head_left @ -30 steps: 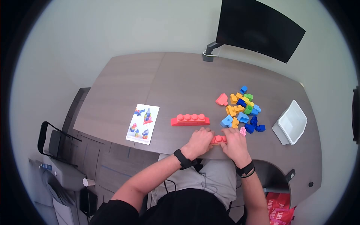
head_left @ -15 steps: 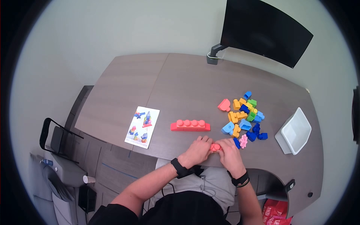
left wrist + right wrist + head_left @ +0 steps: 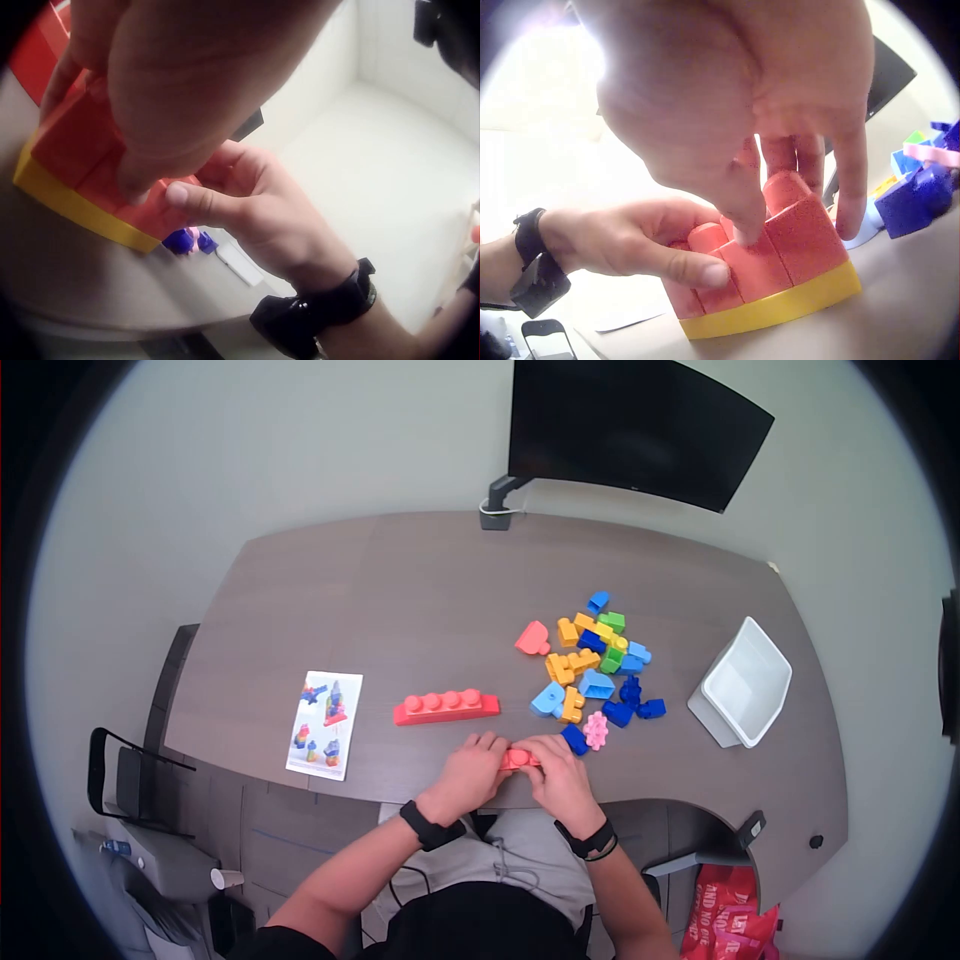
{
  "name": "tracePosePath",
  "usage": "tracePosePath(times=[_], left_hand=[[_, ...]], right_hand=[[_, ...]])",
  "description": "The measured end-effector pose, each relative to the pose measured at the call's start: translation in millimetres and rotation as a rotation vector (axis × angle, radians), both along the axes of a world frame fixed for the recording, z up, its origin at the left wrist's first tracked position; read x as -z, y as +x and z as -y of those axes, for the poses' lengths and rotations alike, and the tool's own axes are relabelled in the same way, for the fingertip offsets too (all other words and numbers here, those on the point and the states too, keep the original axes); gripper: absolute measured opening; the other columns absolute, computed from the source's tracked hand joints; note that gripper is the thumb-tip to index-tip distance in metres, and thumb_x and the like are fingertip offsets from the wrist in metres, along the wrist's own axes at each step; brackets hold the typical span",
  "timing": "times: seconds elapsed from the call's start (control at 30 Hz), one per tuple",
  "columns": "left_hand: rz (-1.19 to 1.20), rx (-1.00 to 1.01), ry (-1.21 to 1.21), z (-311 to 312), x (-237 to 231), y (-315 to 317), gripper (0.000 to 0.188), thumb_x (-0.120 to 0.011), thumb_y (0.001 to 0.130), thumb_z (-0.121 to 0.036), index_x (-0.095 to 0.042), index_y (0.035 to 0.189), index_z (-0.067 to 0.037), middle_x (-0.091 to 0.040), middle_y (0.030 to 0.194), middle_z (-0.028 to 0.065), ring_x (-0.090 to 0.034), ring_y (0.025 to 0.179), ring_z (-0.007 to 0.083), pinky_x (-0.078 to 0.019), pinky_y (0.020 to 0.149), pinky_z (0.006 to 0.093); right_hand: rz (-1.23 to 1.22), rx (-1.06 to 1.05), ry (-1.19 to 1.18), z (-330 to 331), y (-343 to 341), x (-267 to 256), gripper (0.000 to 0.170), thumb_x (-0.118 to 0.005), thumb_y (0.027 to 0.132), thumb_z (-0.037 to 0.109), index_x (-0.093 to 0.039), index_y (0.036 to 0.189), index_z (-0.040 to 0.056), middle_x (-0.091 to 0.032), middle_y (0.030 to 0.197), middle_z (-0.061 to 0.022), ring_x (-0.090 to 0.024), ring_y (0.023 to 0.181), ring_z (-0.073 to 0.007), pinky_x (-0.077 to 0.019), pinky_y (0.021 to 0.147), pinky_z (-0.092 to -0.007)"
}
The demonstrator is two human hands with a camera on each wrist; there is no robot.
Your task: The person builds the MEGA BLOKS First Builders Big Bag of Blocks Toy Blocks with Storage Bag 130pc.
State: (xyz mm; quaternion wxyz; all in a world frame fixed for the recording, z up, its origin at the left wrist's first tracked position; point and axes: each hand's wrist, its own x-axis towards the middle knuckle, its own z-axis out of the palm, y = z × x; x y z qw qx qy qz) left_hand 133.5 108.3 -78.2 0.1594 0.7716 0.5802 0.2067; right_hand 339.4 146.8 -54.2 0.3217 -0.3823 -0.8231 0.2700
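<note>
Several red blocks stand side by side on a curved yellow base, at the table's front edge. My left hand grips their left end; its thumb lies against the red side in the right wrist view. At the other end, my right hand holds the blocks with thumb and fingers, its fingers reaching over the top. Both hands hide much of the piece. A long red piece with studs rests just beyond my left hand. Beside my right hand lie a dark blue block and a pink flower-shaped piece.
Loose yellow, green and blue blocks lie in a pile beyond my right hand, with a red piece at its left. A white bin stands at the right, a picture sheet lies at the left, and a monitor hangs behind.
The head view has shifted. My right hand has come closer to my left, uncovering the dark blue block beside the pink piece. Both hands still hold the red blocks.
</note>
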Motion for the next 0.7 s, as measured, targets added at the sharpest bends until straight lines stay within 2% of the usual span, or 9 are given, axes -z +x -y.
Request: tracePosePath(times=[0.2,0.37,0.57,0.67,0.7], left_hand=[[0.030,-0.009,-0.046,-1,-7,-1,0.041,-0.083,0.094,-0.017,-0.068,0.130,-0.005,-0.068,0.123,0.0154,-0.068,0.113,0.0395,-0.0584,0.097,0.0506],[-0.009,-0.026,-0.063,2,-12,-1,0.042,-0.084,0.094,-0.021,-0.067,0.130,-0.007,-0.068,0.122,0.0125,-0.069,0.114,0.0370,-0.0603,0.093,0.0498],[0.062,-0.016,-0.114,0,-12,-6,0.048,-0.087,0.092,-0.024,-0.069,0.134,-0.008,-0.069,0.123,0.0134,-0.068,0.111,0.0395,-0.0579,0.098,0.0506],[0.210,0.026,-0.110,-2,-20,-12,0.052,-0.090,0.091,-0.027,-0.069,0.134,-0.008,-0.070,0.128,0.0135,-0.068,0.115,0.0388,-0.0566,0.102,0.0501],[0.286,0.007,-0.042,-4,-25,-16,0.053,-0.091,0.090,-0.027,-0.069,0.134,-0.008,-0.070,0.130,0.0137,-0.067,0.116,0.0386,-0.0561,0.103,0.0498]], right_hand=[[-0.010,-0.054,-0.044,-5,5,0,0.037,-0.080,0.091,0.001,-0.074,0.127,0.0075,-0.074,0.123,-0.0107,-0.068,0.120,-0.0370,-0.0587,0.097,-0.0472],[-0.042,-0.068,-0.135,-10,7,3,0.036,-0.081,0.091,0.000,-0.075,0.126,0.0052,-0.076,0.126,-0.0135,-0.069,0.118,-0.0386,-0.0568,0.101,-0.0460],[-0.015,-0.037,-0.187,-8,6,6,0.036,-0.082,0.093,0.005,-0.073,0.128,0.0069,-0.074,0.127,-0.0107,-0.068,0.121,-0.0370,-0.0573,0.099,-0.0466],[0.023,-0.036,-0.198,-8,8,4,0.037,-0.083,0.093,0.007,-0.072,0.129,0.0072,-0.074,0.125,-0.0108,-0.068,0.121,-0.0374,-0.0574,0.099,-0.0472],[0.039,-0.039,-0.200,-8,8,2,0.037,-0.083,0.093,0.008,-0.072,0.129,0.0072,-0.074,0.125,-0.0109,-0.068,0.121,-0.0376,-0.0575,0.098,-0.0474]])
